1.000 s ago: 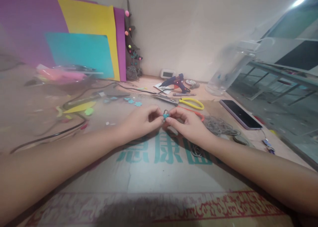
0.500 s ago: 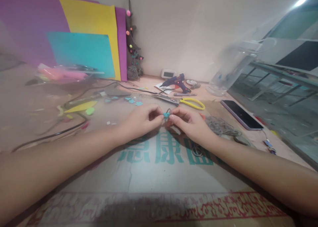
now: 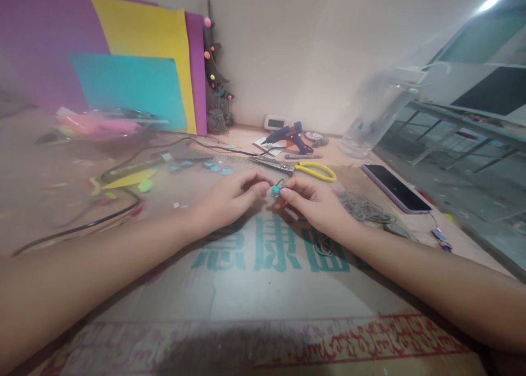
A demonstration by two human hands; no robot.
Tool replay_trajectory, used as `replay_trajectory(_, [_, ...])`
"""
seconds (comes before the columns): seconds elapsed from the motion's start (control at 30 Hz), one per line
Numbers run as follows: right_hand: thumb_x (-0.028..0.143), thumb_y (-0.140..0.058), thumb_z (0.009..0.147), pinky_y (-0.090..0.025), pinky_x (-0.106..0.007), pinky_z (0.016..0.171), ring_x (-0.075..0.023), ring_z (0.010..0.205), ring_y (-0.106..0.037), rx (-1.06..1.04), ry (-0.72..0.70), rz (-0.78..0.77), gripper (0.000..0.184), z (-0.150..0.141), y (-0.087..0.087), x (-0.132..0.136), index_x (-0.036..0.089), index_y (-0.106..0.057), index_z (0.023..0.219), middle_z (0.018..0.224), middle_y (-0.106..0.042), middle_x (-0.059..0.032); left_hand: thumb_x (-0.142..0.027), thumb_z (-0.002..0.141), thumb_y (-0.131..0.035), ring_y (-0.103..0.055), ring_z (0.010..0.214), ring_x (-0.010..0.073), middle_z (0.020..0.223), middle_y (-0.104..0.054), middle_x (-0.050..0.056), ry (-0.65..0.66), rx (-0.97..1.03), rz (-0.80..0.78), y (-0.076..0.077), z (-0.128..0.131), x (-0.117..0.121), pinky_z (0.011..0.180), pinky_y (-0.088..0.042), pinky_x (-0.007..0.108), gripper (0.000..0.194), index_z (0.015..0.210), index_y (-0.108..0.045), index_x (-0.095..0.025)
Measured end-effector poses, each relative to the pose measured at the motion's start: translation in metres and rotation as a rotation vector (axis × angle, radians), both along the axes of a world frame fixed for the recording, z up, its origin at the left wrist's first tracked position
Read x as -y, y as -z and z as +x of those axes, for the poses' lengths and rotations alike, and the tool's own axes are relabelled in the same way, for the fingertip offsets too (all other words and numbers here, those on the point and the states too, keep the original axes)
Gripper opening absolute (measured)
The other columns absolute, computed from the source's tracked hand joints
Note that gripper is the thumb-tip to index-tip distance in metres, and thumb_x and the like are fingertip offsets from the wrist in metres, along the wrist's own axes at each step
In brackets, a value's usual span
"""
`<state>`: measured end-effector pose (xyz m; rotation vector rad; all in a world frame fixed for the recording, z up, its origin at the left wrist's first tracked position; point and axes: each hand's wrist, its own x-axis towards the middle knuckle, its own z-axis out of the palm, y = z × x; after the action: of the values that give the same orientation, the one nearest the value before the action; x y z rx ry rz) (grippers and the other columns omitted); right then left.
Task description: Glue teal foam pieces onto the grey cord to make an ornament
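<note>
A small turquoise flower [image 3: 276,191] with a thin dark loop of cord or wire above it is pinched between the thumb and fingers of my right hand [image 3: 310,199]. My left hand [image 3: 230,200] is just left of the flower, its thumb drawn back a little and its fingers loosely curved. Whether a left fingertip still touches a petal is hard to see. Behind my hands lie scissors [image 3: 314,171] with yellow handles and several loose turquoise flower cut-outs [image 3: 226,172]. Under my forearms is a printed cardboard sheet [image 3: 246,299].
A blue glue gun [image 3: 302,140] lies at the back near a small white clock-like device [image 3: 276,122]. Right of my hands are a heap of grey cord [image 3: 365,209] and a phone [image 3: 396,188]. A clear jug [image 3: 370,118] stands behind; coloured sheets [image 3: 131,91] lean at left.
My left thumb has come away from the flower, which now shows more fully in my right fingers. The whole view has shifted slightly.
</note>
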<state>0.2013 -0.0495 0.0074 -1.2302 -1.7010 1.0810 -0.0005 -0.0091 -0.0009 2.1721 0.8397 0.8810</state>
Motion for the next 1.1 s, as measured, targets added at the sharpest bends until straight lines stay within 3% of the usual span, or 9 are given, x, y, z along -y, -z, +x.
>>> replay_trajectory(0.13, [0.034,-0.059,0.087,-0.051,-0.027,0.065,-0.0127,0.067,-0.064,0.075,-0.065,-0.006,0.019,-0.0023,-0.0035,0.0018,0.018,-0.060,0.079,0.074,-0.070,-0.0026,-0.023,0.093,-0.044,-0.063,0.100,0.0172,0.131,-0.059,0.009,0.025,0.025,0.028,-0.0010,0.0011,0.0011,0.087,-0.049,0.030,0.040,0.132,-0.052,-0.022])
replay_trajectory(0.27, [0.032,-0.058,0.087,-0.051,-0.029,0.071,-0.0137,0.071,-0.065,0.141,-0.132,0.046,0.018,-0.0033,-0.0046,0.0029,0.018,-0.061,0.076,0.075,-0.071,-0.0025,-0.016,0.090,-0.045,-0.063,0.105,0.0174,0.131,-0.060,0.009,0.150,-0.012,0.013,0.0014,0.0023,-0.0008,0.090,-0.049,0.030,0.045,0.135,-0.049,-0.021])
replay_trajectory(0.4, [0.032,-0.057,0.088,-0.051,-0.028,0.070,-0.0136,0.070,-0.064,0.158,-0.158,0.063,0.019,-0.0030,-0.0041,0.0031,0.019,-0.062,0.075,0.075,-0.070,-0.0020,-0.017,0.091,-0.046,-0.065,0.098,0.0154,0.116,-0.068,0.005,0.197,-0.015,0.011,0.0044,0.0020,-0.0034,0.085,-0.050,0.028,0.036,0.125,-0.058,-0.020])
replay_trajectory(0.5, [0.032,-0.058,0.086,-0.050,-0.027,0.068,-0.0134,0.069,-0.063,0.173,-0.131,0.058,0.018,-0.0031,-0.0039,0.0027,0.018,-0.063,0.076,0.073,-0.069,-0.0019,-0.027,0.092,-0.050,-0.065,0.093,0.0177,0.101,-0.073,0.003,0.055,-0.068,0.130,0.0030,0.0007,-0.0037,0.085,-0.047,0.031,0.022,0.104,-0.069,-0.020])
replay_trajectory(0.63, [0.034,-0.059,0.085,-0.051,-0.025,0.061,-0.0124,0.064,-0.062,0.140,-0.029,0.001,0.018,-0.0034,-0.0043,0.0027,0.018,-0.061,0.078,0.071,-0.067,-0.0010,-0.037,0.091,-0.057,-0.062,0.091,0.0203,0.091,-0.073,0.002,-0.147,-0.081,0.375,-0.0017,-0.0011,-0.0011,0.089,-0.042,0.035,0.022,0.089,-0.071,-0.020])
replay_trajectory(0.8, [0.038,-0.060,0.085,-0.041,-0.019,0.041,-0.0085,0.050,-0.053,0.070,0.046,-0.115,0.020,-0.0035,-0.0058,0.0040,0.018,-0.058,0.080,0.067,-0.063,0.0009,-0.036,0.091,-0.057,-0.060,0.087,0.0180,0.085,-0.071,0.002,-0.125,-0.053,0.433,-0.0032,-0.0012,0.0019,0.085,-0.041,0.032,0.021,0.086,-0.068,-0.018])
replay_trajectory(1.1, [0.039,-0.057,0.087,-0.041,-0.018,0.042,-0.0074,0.049,-0.053,0.040,0.020,0.007,0.023,0.0008,-0.0023,0.0021,0.018,-0.058,0.079,0.066,-0.062,0.0019,-0.037,0.092,-0.050,-0.060,0.087,0.0192,0.085,-0.069,0.003,-0.062,-0.170,0.351,-0.0023,0.0004,0.0008,0.083,-0.041,0.033,0.027,0.079,-0.065,-0.018])
